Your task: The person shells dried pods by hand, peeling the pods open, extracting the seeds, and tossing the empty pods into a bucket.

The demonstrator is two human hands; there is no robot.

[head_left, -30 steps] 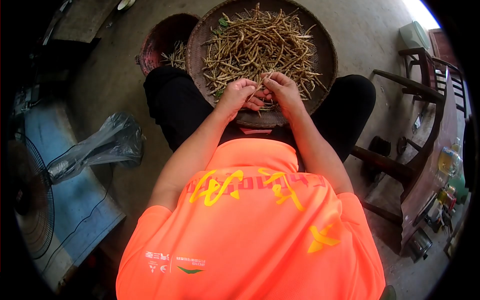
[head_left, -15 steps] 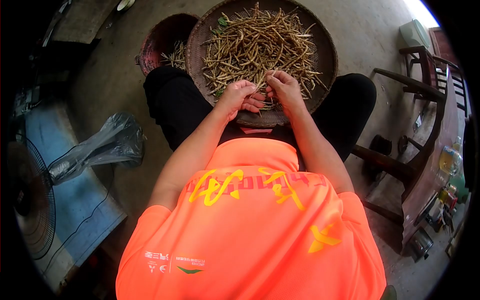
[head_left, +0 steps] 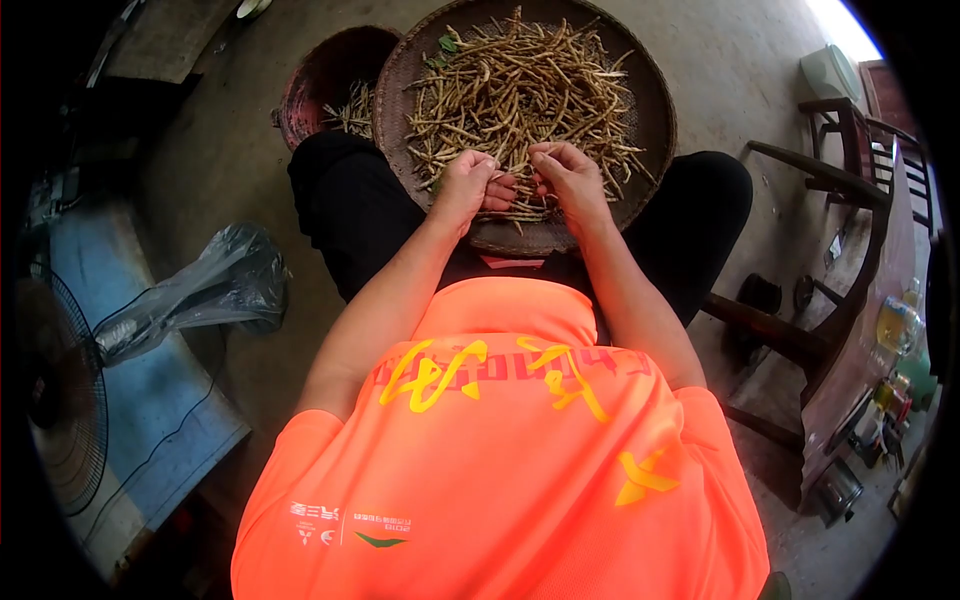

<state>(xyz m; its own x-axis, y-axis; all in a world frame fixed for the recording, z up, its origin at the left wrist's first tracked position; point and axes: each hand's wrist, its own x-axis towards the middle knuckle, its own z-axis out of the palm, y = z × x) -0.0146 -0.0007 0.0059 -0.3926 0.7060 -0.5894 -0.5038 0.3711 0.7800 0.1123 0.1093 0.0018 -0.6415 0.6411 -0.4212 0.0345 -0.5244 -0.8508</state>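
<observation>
A round woven tray [head_left: 660, 110] lies across my lap, heaped with dry, yellow-brown bean pods [head_left: 520, 90]. Above the tray's near part, my left hand [head_left: 470, 190] pinches a pale bit of pod between thumb and forefinger, its other fingers loosely curled. Just to the right, my right hand [head_left: 570, 180] also has thumb and forefinger pressed together; whatever sits in that pinch is too small to make out. A small gap separates the hands, and pods lie beneath them.
A reddish bucket [head_left: 300, 100] with thin dry pieces stands beyond my left knee. To the left are a fan [head_left: 65, 390], a plastic bag [head_left: 210, 290] and a bluish board [head_left: 180, 400]. Wooden chairs [head_left: 840, 160] and a table with bottles [head_left: 900, 320] are at right.
My left hand has moved slightly up and away from my body. The pod that ran between both hands no longer shows spanning them. My right hand has barely shifted.
</observation>
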